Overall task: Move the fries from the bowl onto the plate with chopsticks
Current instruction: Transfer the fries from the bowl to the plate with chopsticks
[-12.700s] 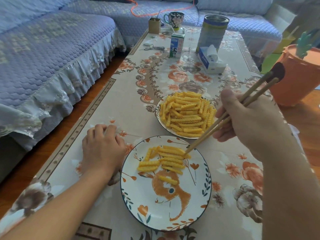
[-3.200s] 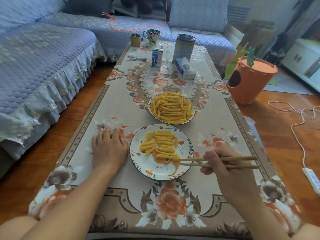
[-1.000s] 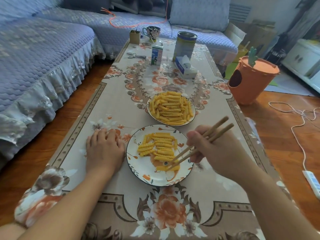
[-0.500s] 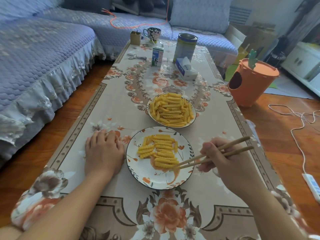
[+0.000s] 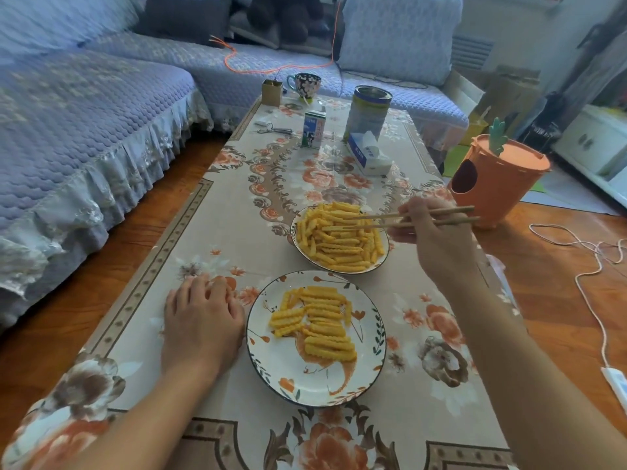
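Two dishes are sitting on a long tabletop (image 5: 210,232) draped in a beige cloth printed with orange and brown flowers: a white floral bowl (image 5: 339,268) heaped with yellow crinkle-cut fries (image 5: 339,245), and, nearer the person, a round white plate with an orange painted pattern (image 5: 315,378) carrying a smaller pile of the same fries. The right hand (image 5: 437,239) is pinching a pair of tan wooden chopsticks (image 5: 373,221) in its grip, their tips slightly apart and reaching into the fries in the bowl. The left hand (image 5: 203,325) is lying flat on the cloth just beside the plate, fingers relaxed.

At the far end of the tabletop a small milk carton (image 5: 314,128), a tall metal tin (image 5: 366,113), a blue-and-white tissue pack (image 5: 368,154), a dark floral mug (image 5: 305,84) and a small brown box (image 5: 271,92) are standing. A lavender quilted sofa (image 5: 84,123) is wrapping around the left and far sides, with an orange cord (image 5: 271,67) trailing over it. An orange carrot-shaped bin (image 5: 492,184) is standing on the wooden floor (image 5: 556,300) to the right, near a white cable (image 5: 583,276).
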`<state>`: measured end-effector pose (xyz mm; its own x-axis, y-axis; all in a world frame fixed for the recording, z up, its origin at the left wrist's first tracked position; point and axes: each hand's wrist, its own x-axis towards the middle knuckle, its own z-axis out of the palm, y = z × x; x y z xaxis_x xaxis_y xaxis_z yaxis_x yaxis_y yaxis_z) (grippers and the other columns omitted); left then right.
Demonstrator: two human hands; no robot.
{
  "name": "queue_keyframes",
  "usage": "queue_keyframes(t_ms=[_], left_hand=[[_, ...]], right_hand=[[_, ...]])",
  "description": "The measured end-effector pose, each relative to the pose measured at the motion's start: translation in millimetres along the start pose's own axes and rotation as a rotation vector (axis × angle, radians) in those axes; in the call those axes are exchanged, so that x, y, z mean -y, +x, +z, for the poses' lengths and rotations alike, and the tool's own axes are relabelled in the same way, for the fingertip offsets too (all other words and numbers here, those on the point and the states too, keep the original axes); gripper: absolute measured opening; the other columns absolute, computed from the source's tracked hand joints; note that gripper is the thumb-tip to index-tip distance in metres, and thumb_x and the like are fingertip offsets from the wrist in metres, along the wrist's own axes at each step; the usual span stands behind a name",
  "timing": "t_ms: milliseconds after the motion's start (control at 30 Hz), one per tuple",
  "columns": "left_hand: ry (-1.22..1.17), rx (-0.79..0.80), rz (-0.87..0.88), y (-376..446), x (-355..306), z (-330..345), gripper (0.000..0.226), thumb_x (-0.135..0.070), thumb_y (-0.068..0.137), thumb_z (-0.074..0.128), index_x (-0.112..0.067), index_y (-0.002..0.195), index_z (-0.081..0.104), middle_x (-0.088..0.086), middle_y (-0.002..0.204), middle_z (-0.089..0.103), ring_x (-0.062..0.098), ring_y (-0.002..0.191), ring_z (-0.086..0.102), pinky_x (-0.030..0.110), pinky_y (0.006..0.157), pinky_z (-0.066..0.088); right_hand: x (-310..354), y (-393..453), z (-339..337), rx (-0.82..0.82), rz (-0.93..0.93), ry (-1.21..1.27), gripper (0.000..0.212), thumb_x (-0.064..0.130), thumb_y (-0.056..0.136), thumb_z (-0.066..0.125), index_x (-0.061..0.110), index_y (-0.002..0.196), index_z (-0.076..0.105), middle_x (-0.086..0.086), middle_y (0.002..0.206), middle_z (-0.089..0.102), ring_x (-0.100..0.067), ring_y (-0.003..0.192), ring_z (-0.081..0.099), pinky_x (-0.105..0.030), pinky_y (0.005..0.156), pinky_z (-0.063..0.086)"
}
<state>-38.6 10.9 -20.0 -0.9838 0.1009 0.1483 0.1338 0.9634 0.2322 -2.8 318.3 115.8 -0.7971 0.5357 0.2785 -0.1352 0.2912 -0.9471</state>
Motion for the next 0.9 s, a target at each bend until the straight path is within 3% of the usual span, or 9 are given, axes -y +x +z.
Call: queue_keyframes(t_ms=[167, 333, 500, 700, 900], left_hand=[[-0.012, -0.002, -0.012, 0.5, -2.0, -1.7, 0.040, -0.035, 0.100, 0.045, -0.020, 0.135, 0.057, 0.014, 0.145, 0.053, 0.032, 0.141, 0.040, 0.051, 0.121, 0.028], [-0.014, -0.004, -0.019, 1.3, -1.6, -1.2, 0.041, -0.035, 0.100, 0.045, -0.021, 0.137, 0.057, 0.013, 0.146, 0.052, 0.033, 0.141, 0.039, 0.051, 0.121, 0.027], [-0.024, -0.016, -0.021, 1.0, -0.6, 1.1, 0.041, -0.033, 0.098, 0.051, -0.018, 0.134, 0.060, 0.016, 0.143, 0.055, 0.035, 0.139, 0.042, 0.053, 0.120, 0.028], [-0.041, -0.014, -0.027, 1.1, -2.9, -1.9, 0.043, -0.034, 0.098, 0.048, -0.017, 0.137, 0.059, 0.016, 0.146, 0.053, 0.035, 0.141, 0.041, 0.052, 0.121, 0.026], [-0.040, -0.006, -0.026, 0.6, -3.2, -3.1, 0.043, -0.034, 0.099, 0.045, -0.015, 0.136, 0.058, 0.018, 0.148, 0.051, 0.036, 0.142, 0.038, 0.052, 0.122, 0.024]], right_hand=[[-15.2, 21.0, 21.6, 0.048, 0.027, -0.047, 0.025, 0.024, 0.103, 0.060, 0.005, 0.091, 0.071, -0.020, 0.076, 0.072, -0.032, 0.066, 0.075, -0.039, 0.065, 0.065], [-15.7, 30.1, 21.2, 0.033, 0.007, -0.112, 0.027, 0.027, 0.102, 0.061, 0.004, 0.091, 0.072, -0.016, 0.070, 0.071, -0.024, 0.059, 0.074, -0.032, 0.058, 0.063], [-22.1, 29.5, 24.6, 0.088, -0.024, -0.148, 0.030, 0.027, 0.103, 0.060, 0.001, 0.091, 0.071, -0.016, 0.070, 0.070, -0.034, 0.065, 0.074, -0.045, 0.065, 0.065], [8.1, 8.7, 3.8, -0.003, -0.020, -0.029, 0.034, 0.034, 0.104, 0.055, 0.008, 0.087, 0.068, -0.019, 0.069, 0.071, -0.025, 0.056, 0.072, -0.036, 0.057, 0.063], [53.4, -65.3, -26.0, 0.274, 0.212, -0.031, 0.046, 0.030, 0.105, 0.049, -0.007, 0.083, 0.064, -0.020, 0.057, 0.066, -0.036, 0.051, 0.069, -0.042, 0.050, 0.062]])
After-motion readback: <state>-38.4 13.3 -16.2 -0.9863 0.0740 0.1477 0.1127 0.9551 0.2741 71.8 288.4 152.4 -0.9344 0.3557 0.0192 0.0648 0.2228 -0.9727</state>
